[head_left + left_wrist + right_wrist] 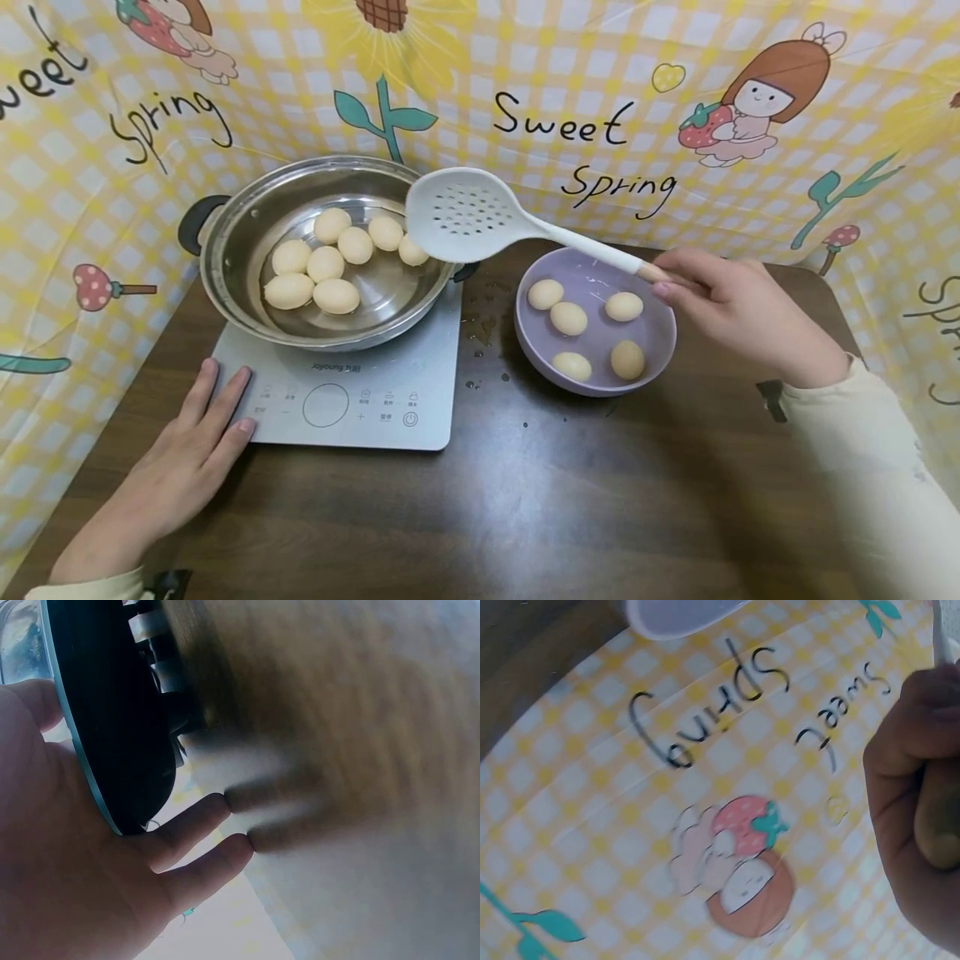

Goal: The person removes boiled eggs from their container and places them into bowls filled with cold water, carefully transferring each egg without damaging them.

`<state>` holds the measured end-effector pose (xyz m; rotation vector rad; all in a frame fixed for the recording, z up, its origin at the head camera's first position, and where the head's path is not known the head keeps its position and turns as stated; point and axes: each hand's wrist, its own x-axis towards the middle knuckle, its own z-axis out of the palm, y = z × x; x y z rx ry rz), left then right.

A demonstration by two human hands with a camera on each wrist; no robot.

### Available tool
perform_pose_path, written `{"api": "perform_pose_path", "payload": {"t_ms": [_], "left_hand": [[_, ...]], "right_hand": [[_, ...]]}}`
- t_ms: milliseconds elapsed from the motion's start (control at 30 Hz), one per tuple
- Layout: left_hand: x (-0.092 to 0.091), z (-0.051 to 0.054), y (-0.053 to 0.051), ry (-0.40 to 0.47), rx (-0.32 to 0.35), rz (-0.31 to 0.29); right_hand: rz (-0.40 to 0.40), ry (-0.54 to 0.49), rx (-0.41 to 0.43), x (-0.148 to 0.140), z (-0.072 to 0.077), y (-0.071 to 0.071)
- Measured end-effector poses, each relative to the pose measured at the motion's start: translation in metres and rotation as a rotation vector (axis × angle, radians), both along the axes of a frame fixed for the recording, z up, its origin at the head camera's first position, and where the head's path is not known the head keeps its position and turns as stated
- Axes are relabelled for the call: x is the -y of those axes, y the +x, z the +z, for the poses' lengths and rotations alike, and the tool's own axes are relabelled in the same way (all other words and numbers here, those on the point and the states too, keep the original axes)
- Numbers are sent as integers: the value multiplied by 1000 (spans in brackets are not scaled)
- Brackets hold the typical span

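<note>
My right hand grips the wooden handle of a white slotted spoon. Its perforated head is raised at the pot's right rim, with no egg on it. In the right wrist view the fingers curl around the handle end. The steel pot holds several pale eggs in water. It stands on a white induction cooker. My left hand rests at the cooker's front left corner, fingers extended. A purple bowl to the right holds several eggs in liquid.
Water drops lie on the dark wooden table between cooker and bowl. A yellow checked cloth with printed figures hangs behind and along the sides. Black handles stick out from the pot.
</note>
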<state>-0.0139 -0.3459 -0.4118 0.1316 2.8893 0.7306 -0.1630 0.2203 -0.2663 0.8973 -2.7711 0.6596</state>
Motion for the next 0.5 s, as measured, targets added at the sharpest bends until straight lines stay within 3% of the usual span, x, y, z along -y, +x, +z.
{"api": "perform_pose_path", "payload": {"t_ms": [233,500], "left_hand": [[0,1,0,-4,12,6],[-1,1,0,-8,11,0]], "right_hand": [[74,-2,-269,33,3,-16],[76,85,-462,58,5,-25]]}}
